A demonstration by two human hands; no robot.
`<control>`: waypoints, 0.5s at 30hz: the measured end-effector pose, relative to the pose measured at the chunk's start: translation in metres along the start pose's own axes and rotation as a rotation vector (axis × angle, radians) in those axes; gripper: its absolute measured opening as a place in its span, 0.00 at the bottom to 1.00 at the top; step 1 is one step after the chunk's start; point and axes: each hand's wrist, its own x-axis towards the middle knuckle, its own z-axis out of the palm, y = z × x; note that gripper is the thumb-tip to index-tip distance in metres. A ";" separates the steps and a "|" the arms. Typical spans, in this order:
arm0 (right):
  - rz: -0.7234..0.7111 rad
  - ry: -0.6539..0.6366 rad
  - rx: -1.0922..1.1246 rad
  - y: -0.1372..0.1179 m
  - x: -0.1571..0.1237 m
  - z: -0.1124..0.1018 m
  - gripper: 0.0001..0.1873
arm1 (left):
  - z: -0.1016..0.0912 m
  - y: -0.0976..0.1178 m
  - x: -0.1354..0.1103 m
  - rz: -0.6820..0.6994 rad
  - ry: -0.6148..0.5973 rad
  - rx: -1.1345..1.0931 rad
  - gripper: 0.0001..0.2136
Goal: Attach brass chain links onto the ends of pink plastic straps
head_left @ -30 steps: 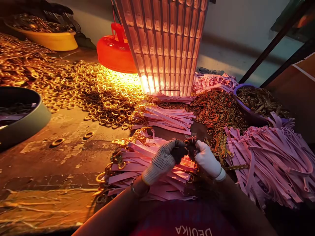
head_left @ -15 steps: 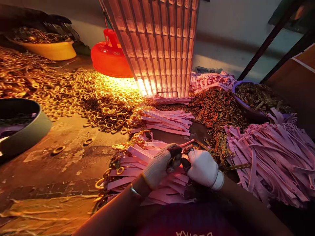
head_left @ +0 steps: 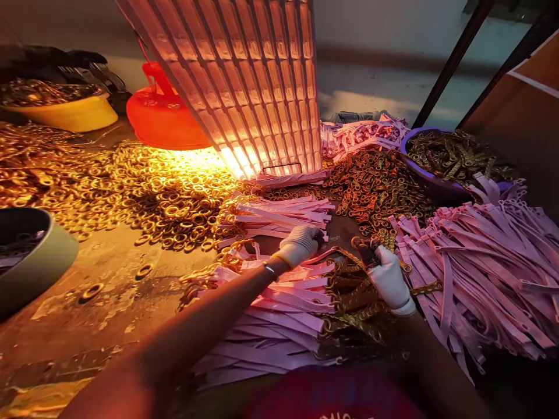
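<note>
Both my hands wear white knitted gloves. My left hand [head_left: 297,245] reaches forward over a heap of pink straps fitted with gold rings [head_left: 271,302], its fingers curled at the end of a pink strap [head_left: 323,256] with a gold chain piece. My right hand [head_left: 388,274] rests beside a pile of gold clasps [head_left: 375,192], its fingertips pinched on a small dark metal piece. Between my hands lies a tangle of chains [head_left: 353,302].
A big heap of gold rings [head_left: 144,192] spreads left under a red lamp [head_left: 161,116]. A ribbed translucent panel [head_left: 244,81] stands ahead. Loose pink straps [head_left: 480,273] lie right, beside a purple bowl of hardware [head_left: 454,160]. A grey bowl [head_left: 30,262] and a yellow bowl [head_left: 65,110] sit left.
My hands were close together working one piece. They have parted: the left reached forward with the strap, the right moved right toward the clasps. The camera view shifted rightward.
</note>
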 end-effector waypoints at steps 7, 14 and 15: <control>-0.012 0.019 -0.040 0.013 -0.010 -0.010 0.13 | 0.028 -0.001 0.004 0.078 0.009 0.388 0.15; -0.125 -0.120 -0.147 -0.010 -0.009 -0.001 0.27 | -0.005 -0.009 -0.031 0.143 0.000 0.355 0.09; -0.175 -0.160 -0.169 -0.017 -0.008 0.003 0.30 | -0.012 -0.009 -0.041 0.126 -0.018 0.280 0.11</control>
